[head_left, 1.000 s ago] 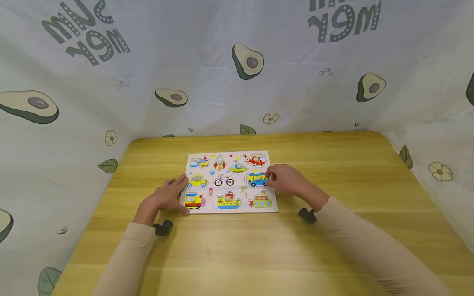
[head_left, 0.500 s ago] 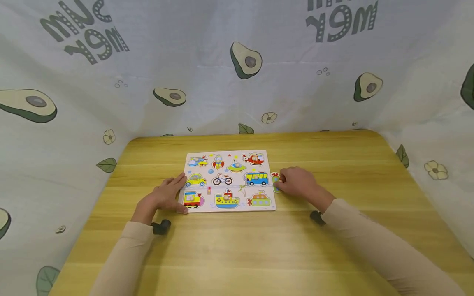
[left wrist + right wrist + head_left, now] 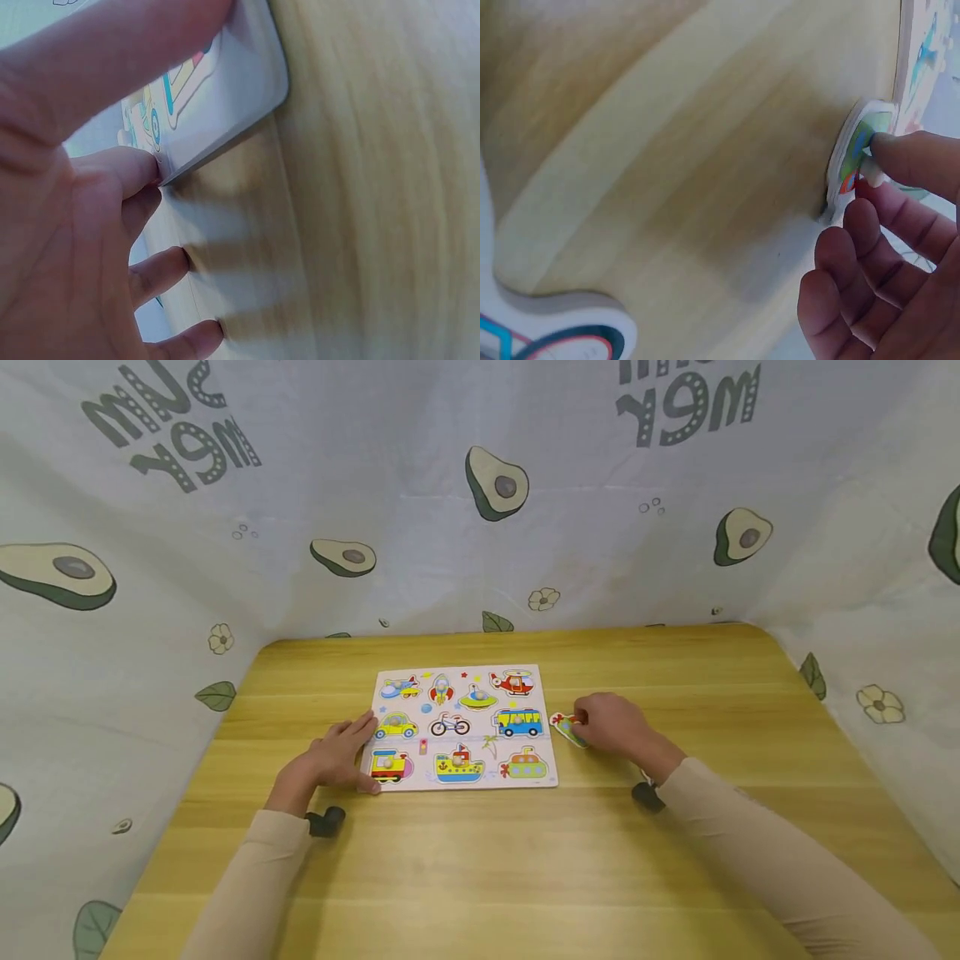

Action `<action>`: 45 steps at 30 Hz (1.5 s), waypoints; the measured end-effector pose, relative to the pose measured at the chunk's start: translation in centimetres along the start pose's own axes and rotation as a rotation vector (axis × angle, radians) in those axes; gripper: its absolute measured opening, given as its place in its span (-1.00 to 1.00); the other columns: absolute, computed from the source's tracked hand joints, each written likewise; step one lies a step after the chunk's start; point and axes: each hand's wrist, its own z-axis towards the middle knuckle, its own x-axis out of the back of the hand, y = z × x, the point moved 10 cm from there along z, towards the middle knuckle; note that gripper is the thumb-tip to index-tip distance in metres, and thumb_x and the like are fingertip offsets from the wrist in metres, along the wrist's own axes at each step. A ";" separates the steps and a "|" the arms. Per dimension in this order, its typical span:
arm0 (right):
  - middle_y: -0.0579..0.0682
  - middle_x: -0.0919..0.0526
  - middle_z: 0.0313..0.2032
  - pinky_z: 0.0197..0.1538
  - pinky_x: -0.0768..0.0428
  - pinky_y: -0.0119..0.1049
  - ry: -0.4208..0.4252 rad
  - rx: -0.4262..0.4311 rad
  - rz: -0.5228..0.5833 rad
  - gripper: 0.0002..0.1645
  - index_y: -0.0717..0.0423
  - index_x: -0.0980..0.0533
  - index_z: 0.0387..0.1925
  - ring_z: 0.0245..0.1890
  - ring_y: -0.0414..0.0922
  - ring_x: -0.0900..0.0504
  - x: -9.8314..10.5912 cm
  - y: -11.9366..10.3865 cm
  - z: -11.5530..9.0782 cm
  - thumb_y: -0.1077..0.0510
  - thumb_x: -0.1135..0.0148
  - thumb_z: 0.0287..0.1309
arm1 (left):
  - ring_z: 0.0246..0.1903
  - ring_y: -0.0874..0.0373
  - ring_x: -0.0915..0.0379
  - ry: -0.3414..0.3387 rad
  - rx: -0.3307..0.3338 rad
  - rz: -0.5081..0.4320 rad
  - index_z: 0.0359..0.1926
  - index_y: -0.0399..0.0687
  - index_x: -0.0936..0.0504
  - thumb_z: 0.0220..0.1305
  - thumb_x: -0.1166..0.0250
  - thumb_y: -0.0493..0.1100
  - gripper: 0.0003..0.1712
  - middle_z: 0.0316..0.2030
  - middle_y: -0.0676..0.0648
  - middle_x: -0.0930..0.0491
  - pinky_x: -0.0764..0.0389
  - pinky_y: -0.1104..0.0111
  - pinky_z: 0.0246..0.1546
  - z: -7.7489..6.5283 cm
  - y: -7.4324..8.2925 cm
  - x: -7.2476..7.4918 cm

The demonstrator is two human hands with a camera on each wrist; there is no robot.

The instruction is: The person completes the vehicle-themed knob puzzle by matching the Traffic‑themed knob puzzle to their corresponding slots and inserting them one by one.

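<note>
A pale wooden puzzle board [image 3: 423, 778] lies on the table, showing several bright vehicle pictures. My left hand [image 3: 333, 758] rests against its left edge, the thumb [image 3: 112, 60] near the front corner and the fingers spread. To the right of the board, my right hand [image 3: 615, 727] pinches a green submarine puzzle piece [image 3: 567, 731] by its knob, partly covering it. In the right wrist view the submarine piece sits tilted by the board's edge, the other fingers loosely curled. The submarine place [image 3: 525, 766] and the bicycle place [image 3: 450, 725] on the board show no knob.
Another white-edged piece with a wheel-like print [image 3: 577, 341] lies at the lower left of the right wrist view. The wooden table [image 3: 465, 877] runs back to an avocado-patterned cloth [image 3: 427, 568]. Dark wrist devices [image 3: 326, 822] hang at both wrists.
My right hand has moved right from the board's right edge, taking the submarine piece along. The piece has turned from upright to slanted. My left hand stays at the board's edge.
</note>
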 end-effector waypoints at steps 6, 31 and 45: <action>-0.02 -0.62 -0.45 -0.40 -0.40 -0.31 0.032 0.027 0.011 -0.92 0.11 -0.61 -0.40 -0.45 -0.12 -0.47 0.6 -0.2 0.0 0.18 -0.25 0.11 | 0.52 -0.37 0.25 0.009 -0.005 0.000 0.58 -0.11 0.09 -0.06 -0.55 0.18 0.37 0.61 -0.16 0.21 0.03 -0.46 0.33 -0.2 0.0 0.1; 0.00 -0.62 -0.37 -0.33 -0.48 -0.33 0.049 0.106 0.097 -0.92 0.11 -0.67 -0.40 -0.42 -0.15 -0.47 2.5 -3.7 -2.3 0.16 -0.34 0.10 | 0.52 -0.39 0.25 0.017 -0.014 -0.001 0.58 -0.12 0.11 -0.07 -0.55 0.18 0.38 0.61 -0.17 0.23 0.03 -0.48 0.31 -0.2 -0.2 0.1; -0.14 -0.55 -0.48 -0.37 -0.37 -0.42 0.011 0.248 0.146 -0.95 0.02 -0.64 -0.48 -0.47 -0.25 -0.40 -1.3 -8.5 -3.0 0.18 -0.38 0.04 | 0.52 -0.37 0.22 0.028 -0.013 0.021 0.58 -0.12 0.08 -0.05 -0.54 0.18 0.35 0.60 -0.16 0.20 0.00 -0.47 0.32 -0.3 0.1 0.2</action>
